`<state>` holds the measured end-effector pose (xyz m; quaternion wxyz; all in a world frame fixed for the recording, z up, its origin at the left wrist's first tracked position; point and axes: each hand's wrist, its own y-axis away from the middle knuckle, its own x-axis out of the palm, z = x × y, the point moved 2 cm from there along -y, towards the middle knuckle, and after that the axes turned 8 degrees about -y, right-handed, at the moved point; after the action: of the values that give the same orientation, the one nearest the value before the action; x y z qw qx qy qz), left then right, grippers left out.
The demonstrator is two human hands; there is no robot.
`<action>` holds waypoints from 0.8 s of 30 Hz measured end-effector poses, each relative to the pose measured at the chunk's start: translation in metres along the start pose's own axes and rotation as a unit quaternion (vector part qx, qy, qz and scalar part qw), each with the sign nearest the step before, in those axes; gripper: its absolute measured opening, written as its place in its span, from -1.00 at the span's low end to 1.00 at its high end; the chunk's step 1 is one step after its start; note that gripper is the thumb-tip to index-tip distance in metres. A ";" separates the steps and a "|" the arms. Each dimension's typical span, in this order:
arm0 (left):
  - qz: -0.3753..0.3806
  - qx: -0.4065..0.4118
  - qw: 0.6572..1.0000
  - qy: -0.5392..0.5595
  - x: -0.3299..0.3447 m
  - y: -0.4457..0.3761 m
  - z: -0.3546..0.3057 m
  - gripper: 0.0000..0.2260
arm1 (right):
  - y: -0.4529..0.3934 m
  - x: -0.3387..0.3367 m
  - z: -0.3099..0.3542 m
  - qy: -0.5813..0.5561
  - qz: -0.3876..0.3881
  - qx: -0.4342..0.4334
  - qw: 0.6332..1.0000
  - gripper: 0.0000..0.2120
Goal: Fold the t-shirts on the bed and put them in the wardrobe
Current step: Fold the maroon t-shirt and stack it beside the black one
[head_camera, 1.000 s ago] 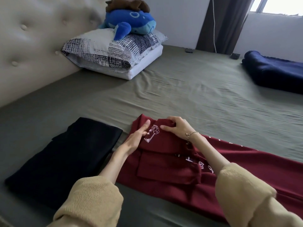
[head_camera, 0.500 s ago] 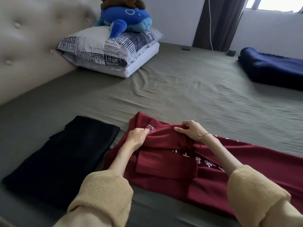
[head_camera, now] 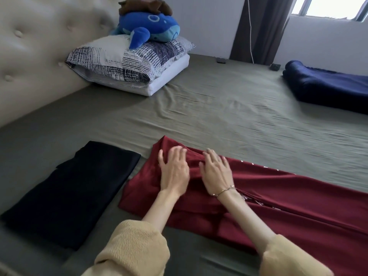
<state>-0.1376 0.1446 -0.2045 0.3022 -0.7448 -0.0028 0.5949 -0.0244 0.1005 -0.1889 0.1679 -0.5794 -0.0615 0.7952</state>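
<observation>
**Out of sight from where I stand**

The red shirt (head_camera: 288,206) runs off the right edge, so its far end cannot be seen, and its white print is mostly tucked under folds and the right hand (head_camera: 216,173) — unreadable. The left hand (head_camera: 174,170) is smeared with motion blur at the fingertips. The blue blanket (head_camera: 328,86) is cut by the right edge. Two small dark things (head_camera: 221,60) by the curtain (head_camera: 260,26) are too small to name. The window (head_camera: 328,6) — washed out white.

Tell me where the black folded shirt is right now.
In the head view the black folded shirt lies flat on the bed, lower left, just left of the red shirt and not touching it.
</observation>
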 end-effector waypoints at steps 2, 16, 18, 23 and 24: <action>0.075 0.114 0.991 0.003 0.007 0.005 -0.009 -0.57 | 0.008 0.014 0.007 0.012 0.111 0.038 0.993 -0.51; 0.243 0.055 0.968 0.025 0.012 0.019 -0.002 -0.54 | 0.030 0.022 -0.019 -0.005 0.167 0.108 0.980 -0.41; 0.258 0.059 0.964 0.030 0.010 0.019 -0.001 -0.54 | 0.029 0.018 -0.019 -0.026 0.178 0.095 0.979 -0.42; 0.242 0.025 0.939 0.245 -0.008 0.017 0.009 -0.72 | 0.037 0.002 -0.028 -0.216 0.133 0.061 0.965 -0.62; 0.230 0.015 0.931 0.284 -0.015 0.015 0.013 -0.80 | 0.039 -0.002 -0.032 -0.241 0.124 0.052 0.961 -0.73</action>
<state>-0.1585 0.1326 -0.1998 0.1561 -0.8582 0.2634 0.4119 -0.0016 0.0598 -0.2085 0.0778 -0.3645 0.0136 0.9278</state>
